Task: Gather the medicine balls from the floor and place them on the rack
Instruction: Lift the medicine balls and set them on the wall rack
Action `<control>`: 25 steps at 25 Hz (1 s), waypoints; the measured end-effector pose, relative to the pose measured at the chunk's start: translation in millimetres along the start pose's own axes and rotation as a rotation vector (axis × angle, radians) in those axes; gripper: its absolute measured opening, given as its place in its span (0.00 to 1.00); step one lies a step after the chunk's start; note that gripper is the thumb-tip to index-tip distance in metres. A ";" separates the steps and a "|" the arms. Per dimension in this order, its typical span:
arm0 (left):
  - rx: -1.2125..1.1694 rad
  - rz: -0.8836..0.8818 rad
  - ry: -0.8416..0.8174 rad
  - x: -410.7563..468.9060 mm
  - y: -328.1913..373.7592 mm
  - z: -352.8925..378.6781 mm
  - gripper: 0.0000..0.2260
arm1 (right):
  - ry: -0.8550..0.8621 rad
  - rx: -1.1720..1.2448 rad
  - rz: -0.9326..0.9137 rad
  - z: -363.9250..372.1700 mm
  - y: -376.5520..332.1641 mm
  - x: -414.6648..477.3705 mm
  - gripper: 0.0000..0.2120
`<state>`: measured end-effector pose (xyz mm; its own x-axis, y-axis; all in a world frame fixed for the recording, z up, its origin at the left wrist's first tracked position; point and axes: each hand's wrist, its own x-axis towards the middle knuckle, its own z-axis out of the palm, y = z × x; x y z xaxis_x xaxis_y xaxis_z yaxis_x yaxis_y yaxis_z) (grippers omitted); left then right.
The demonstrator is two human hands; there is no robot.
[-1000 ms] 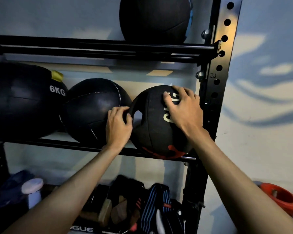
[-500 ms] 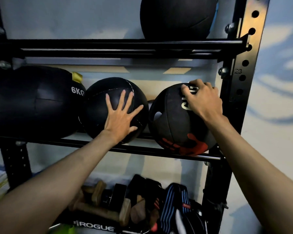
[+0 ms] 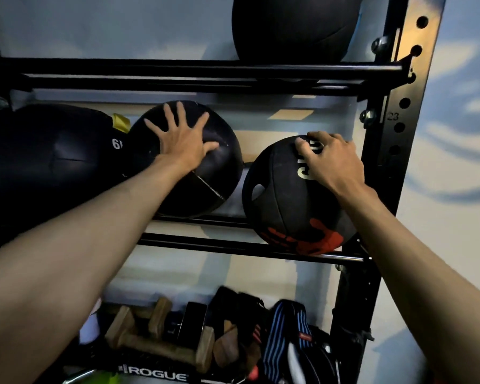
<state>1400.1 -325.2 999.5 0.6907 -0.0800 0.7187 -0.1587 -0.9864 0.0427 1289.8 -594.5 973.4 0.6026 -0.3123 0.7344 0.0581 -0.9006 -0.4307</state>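
Note:
Three black medicine balls sit on the middle shelf of the black rack (image 3: 233, 246). The right ball (image 3: 286, 200) has a handle cut-out and red hand print; my right hand (image 3: 330, 159) rests curled over its upper right side. My left hand (image 3: 182, 139) lies flat with fingers spread on the middle ball (image 3: 205, 187). A larger ball marked 6KG with a yellow tag (image 3: 53, 162) sits at the left, touching the middle one. A gap separates the middle and right balls. Another black ball (image 3: 291, 26) sits on the top shelf.
The rack's perforated upright (image 3: 399, 128) stands right of the balls against a pale wall. Below the shelf lie wooden push-up handles (image 3: 155, 333), straps and striped bands (image 3: 283, 336), and a bar marked ROGUE (image 3: 155, 374).
My left hand pushed the middle ball left and back against the 6KG ball, widening the gap. The right hand stayed on the right ball. The view came closer to the rack.

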 end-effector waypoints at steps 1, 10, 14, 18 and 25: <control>-0.005 -0.030 0.018 2.9 5.0 -1.6 0.33 | -0.006 0.001 0.003 0.0 -1.2 -0.1 0.28; 0.310 0.404 0.195 -88.1 -0.4 66.2 0.31 | -0.045 -0.080 -0.018 0.6 -2.4 -0.2 0.30; 0.195 0.258 0.180 -75.1 27.2 58.5 0.27 | -0.012 -0.090 0.006 6.0 -3.3 6.0 0.28; -0.687 0.376 0.221 -83.0 69.0 47.7 0.25 | -0.044 -0.117 0.000 19.4 -9.9 17.4 0.25; -1.114 0.320 0.054 -120.2 98.6 81.3 0.35 | 0.051 0.115 -0.062 23.1 30.5 -40.2 0.27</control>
<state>1358.8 -424.5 860.9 0.4799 -0.2700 0.8347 -0.8724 -0.2473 0.4216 1285.7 -602.4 918.6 0.5537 -0.2750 0.7860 0.1864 -0.8790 -0.4388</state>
